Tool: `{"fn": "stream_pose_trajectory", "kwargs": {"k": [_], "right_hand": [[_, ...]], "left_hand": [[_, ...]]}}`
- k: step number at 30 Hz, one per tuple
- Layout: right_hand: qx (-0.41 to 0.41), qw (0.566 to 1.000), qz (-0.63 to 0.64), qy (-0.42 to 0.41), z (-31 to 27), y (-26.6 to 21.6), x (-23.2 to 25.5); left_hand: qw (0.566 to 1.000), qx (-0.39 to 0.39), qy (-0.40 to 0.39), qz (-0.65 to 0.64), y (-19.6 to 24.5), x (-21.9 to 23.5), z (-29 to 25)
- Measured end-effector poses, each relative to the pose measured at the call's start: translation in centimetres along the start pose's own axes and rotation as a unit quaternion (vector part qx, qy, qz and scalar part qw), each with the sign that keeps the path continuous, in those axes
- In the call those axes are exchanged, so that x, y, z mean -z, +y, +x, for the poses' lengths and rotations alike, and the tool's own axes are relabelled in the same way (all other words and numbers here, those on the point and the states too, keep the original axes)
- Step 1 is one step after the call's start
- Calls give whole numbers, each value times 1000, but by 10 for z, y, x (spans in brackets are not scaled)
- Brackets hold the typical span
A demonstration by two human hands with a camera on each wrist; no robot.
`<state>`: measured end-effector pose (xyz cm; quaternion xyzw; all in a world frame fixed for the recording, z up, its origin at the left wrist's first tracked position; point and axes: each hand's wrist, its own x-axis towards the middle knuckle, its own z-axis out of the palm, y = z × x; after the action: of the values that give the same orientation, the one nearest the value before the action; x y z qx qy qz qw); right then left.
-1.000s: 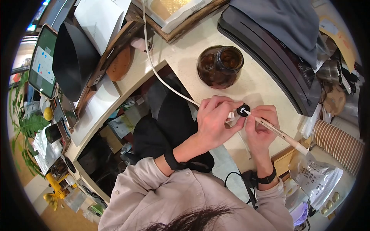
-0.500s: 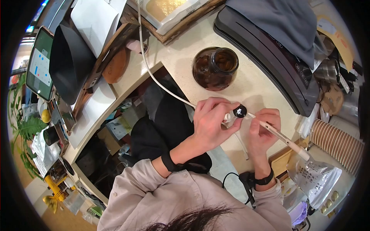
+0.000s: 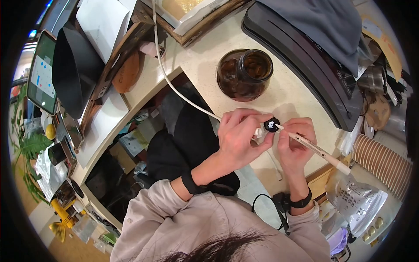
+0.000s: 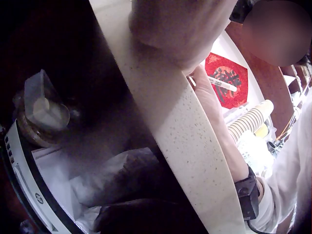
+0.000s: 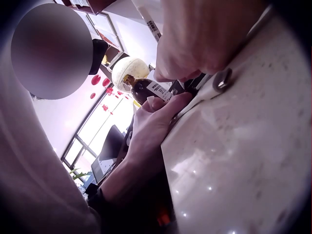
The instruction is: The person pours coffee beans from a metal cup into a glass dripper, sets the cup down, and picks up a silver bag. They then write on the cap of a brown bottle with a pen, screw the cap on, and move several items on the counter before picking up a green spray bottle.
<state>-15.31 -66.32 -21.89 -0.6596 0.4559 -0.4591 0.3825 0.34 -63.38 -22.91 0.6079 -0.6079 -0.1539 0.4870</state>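
Note:
Between its thumb and fingertips, my left hand (image 3: 238,137) pinches a small round black piece (image 3: 269,127) with a white mark on its face. A short white cylinder (image 3: 257,132) pokes out among the same fingers. My right hand (image 3: 297,146) grips a pale marker pen (image 3: 321,153), its white tip right at the black piece's marked face. Both hands are close together over the near edge of the pale tabletop (image 3: 200,52). In the right wrist view, the black piece is hidden behind the hands.
Beyond the hands stands a brown glass jar (image 3: 231,81). A dark appliance (image 3: 301,65) with a grey cloth (image 3: 323,26) lies at the far right. A stack of paper cups (image 3: 379,163) and a silver pouch (image 3: 355,198) are to the right; a white cable (image 3: 168,81) crosses the left.
My right hand drew the pen tip off the black piece, then brought it back to the face. The white mark's shape looks different from a second ago. My left hand keeps its hold.

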Motion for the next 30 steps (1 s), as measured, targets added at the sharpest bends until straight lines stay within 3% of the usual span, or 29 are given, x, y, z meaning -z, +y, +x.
{"fn": "stream_pose_trajectory", "kwargs": {"k": [24,30], "right_hand": [[7,1000,7,-10,-2,1,2],[4,1000,-14,22,-4,2,5]], "left_hand": [[1000,-4,-3,3,-2,0,-1],[1000,-11,4,3,-2,-1,0]]}}
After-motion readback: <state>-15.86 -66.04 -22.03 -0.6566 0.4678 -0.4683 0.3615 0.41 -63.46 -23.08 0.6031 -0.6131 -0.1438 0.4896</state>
